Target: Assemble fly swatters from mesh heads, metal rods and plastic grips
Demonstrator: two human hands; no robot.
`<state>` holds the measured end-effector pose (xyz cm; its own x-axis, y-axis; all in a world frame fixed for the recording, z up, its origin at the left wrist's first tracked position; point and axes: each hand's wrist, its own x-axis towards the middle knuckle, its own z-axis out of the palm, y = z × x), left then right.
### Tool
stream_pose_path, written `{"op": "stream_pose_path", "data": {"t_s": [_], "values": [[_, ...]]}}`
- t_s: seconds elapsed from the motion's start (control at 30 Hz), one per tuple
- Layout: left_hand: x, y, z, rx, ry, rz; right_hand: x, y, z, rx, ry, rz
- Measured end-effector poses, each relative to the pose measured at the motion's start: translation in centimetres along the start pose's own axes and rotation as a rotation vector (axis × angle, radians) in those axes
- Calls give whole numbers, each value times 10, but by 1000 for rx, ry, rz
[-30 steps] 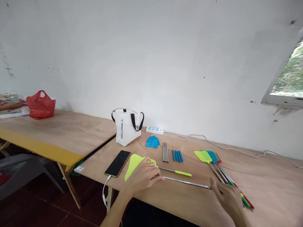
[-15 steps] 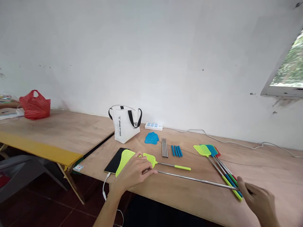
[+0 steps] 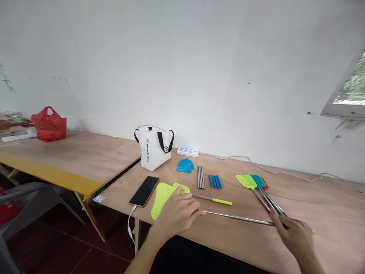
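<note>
While left fingers (image 3: 195, 216) and right fingers (image 3: 278, 220) grip it, the lime-meshed swatter (image 3: 161, 197) has a shiny rod (image 3: 239, 217).

A yellow-green swatter (image 3: 161, 198) is held across the worktop (image 3: 222, 236), its rod (image 3: 236, 217) gripped near the head (image 3: 160, 201) by the left hand (image 3: 179, 210) and farther along by the right hand (image 3: 293, 232), by which more swatters (image 3: 258, 182) are partly hidden. Metal tubes (image 3: 201, 177) and blue sleeves (image 3: 215, 182) are lined up behind; a phone (image 3: 144, 191) is plugged into a white cable (image 3: 129, 230).
</note>
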<state>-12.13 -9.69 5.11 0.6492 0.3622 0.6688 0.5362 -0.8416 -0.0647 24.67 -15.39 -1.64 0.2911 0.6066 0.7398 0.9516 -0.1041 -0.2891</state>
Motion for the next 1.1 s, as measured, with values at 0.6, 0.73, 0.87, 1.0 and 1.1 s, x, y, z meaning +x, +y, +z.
{"op": "stream_pose_path", "data": {"t_s": [0.6,0.73,0.87,1.0,1.1], "values": [[4,30,52,37,-11,122,-47,-102,31,-47,-94,-483],[6,31,57,27,35,132,-36,-97,27,12,-53,-623],[6,21,47,32,89,167,-20,-80,24,149,-31,-677],[2,0,27,29,61,134,-3,-25,23,197,-43,-542],[-3,-15,15,28,18,119,0,32,22,160,-65,-433]]}}
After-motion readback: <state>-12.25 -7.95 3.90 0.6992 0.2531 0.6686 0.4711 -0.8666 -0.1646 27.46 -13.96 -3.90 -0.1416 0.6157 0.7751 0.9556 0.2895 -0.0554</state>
